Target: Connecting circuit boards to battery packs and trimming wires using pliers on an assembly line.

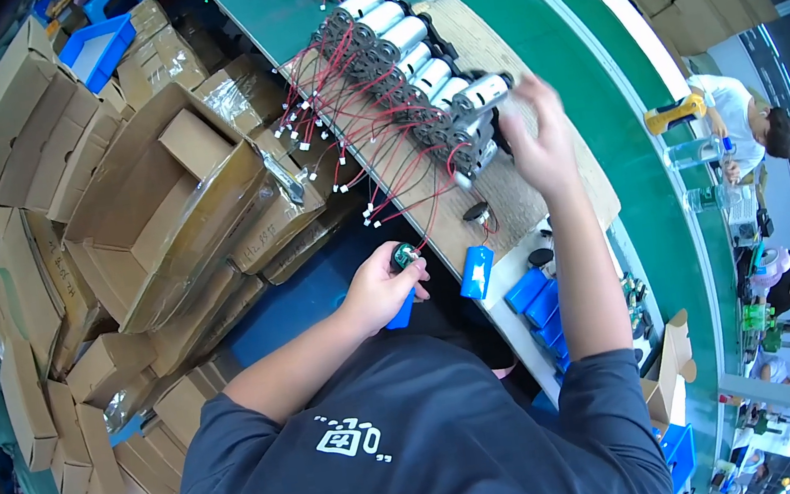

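Near the bench's front edge, my left hand (377, 295) is closed around a blue battery pack (402, 314). A small round green circuit board (405, 256) shows at the top of that grip, with a red wire running off it toward the bench. My right hand (542, 140) is over the end of a row of silver cylindrical motors (404, 35) with black end parts. Motion smears its fingers, and a blurred grey shape lies beside them, so any hold is unclear. Another blue battery pack (476, 272) lies on the bench between my hands, wired to a black round part (477, 212).
The motors stand on a wooden board (475, 28), their red and black leads hanging over its edge. Several blue packs (537, 306) lie by my right forearm. Cardboard boxes (156, 200) are piled at left. Beyond the green conveyor (579, 49), other people (746, 122) are at work.
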Demonstrator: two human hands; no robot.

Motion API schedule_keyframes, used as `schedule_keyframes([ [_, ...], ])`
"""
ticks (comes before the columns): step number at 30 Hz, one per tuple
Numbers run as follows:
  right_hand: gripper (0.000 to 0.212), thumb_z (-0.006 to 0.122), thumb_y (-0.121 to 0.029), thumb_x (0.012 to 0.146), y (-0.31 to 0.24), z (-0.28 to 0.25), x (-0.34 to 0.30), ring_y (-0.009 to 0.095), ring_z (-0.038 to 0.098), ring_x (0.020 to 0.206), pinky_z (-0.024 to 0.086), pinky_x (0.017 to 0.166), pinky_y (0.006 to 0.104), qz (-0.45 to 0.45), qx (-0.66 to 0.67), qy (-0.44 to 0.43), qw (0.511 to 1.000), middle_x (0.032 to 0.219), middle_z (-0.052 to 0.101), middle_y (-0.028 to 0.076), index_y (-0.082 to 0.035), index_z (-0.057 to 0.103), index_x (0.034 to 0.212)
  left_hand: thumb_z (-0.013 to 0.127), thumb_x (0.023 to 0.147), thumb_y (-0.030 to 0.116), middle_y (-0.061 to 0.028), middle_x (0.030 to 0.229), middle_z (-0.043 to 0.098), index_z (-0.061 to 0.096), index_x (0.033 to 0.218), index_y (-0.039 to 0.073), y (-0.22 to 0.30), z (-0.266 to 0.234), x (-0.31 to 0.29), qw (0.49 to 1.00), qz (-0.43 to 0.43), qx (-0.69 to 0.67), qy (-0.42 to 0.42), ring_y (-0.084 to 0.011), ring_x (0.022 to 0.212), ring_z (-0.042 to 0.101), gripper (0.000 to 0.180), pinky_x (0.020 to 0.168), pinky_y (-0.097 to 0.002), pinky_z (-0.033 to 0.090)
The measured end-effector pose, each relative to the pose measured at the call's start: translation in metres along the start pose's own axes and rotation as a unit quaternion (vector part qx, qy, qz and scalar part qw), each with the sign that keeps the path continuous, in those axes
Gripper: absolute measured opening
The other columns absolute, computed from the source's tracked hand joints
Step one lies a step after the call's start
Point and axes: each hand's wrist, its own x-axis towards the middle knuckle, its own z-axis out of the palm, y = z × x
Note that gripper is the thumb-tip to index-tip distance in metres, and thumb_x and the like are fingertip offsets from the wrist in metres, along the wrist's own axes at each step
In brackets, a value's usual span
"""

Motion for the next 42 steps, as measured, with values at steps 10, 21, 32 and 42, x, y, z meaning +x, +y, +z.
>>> schedule_keyframes([
  [10,0.043,0.067,-0.030,0.090,0.001,0.024,0.010,0.033,0.056,0.123,0.045,0.102,0.0402,0.018,0.073,0.038,0.996,0.132,0.057,0.022,0.000,0.064,0.121,0.056,0.101,0.022,-0.0104,0.093,0.065,0.053,0.114,0.002,0.023,0.004,-0.003,0.995,0.005,0.076,-0.060,-0.0171,0.070,0.066,0.023,0.064,-0.0299,0.053],
  [21,0.039,0.069,-0.017,0.088,0.015,-0.012,-0.068,0.032,0.063,0.106,0.051,0.092,0.0398,-0.104,-0.069,0.008,0.992,0.122,0.060,0.021,-0.001,0.063,0.123,0.052,0.103,0.024,-0.0111,0.093,0.064,0.052,0.116,0.002,0.019,-0.004,0.001,0.998,0.002,0.063,-0.016,-0.0166,0.067,0.066,0.026,0.062,-0.0291,0.053],
  [32,0.048,0.070,-0.035,0.086,-0.005,-0.007,-0.049,0.035,0.064,0.093,0.052,0.083,0.0409,0.097,-0.102,-0.059,0.988,0.105,0.061,0.020,-0.006,0.063,0.124,0.061,0.099,0.022,-0.0118,0.096,0.063,0.047,0.122,0.001,-0.020,-0.001,0.002,0.999,-0.023,0.028,0.006,-0.0190,0.078,0.067,0.034,0.072,-0.0329,0.055],
  [42,0.038,0.063,-0.023,0.091,0.017,-0.011,-0.084,0.036,0.064,0.093,0.052,0.080,0.0425,0.112,-0.103,-0.055,0.987,0.101,0.064,0.020,-0.004,0.063,0.124,0.078,0.082,0.015,-0.0138,0.109,0.057,0.048,0.122,0.002,-0.039,-0.010,-0.004,0.805,0.334,0.424,0.248,-0.0283,0.105,0.056,0.052,0.091,-0.0424,0.046],
])
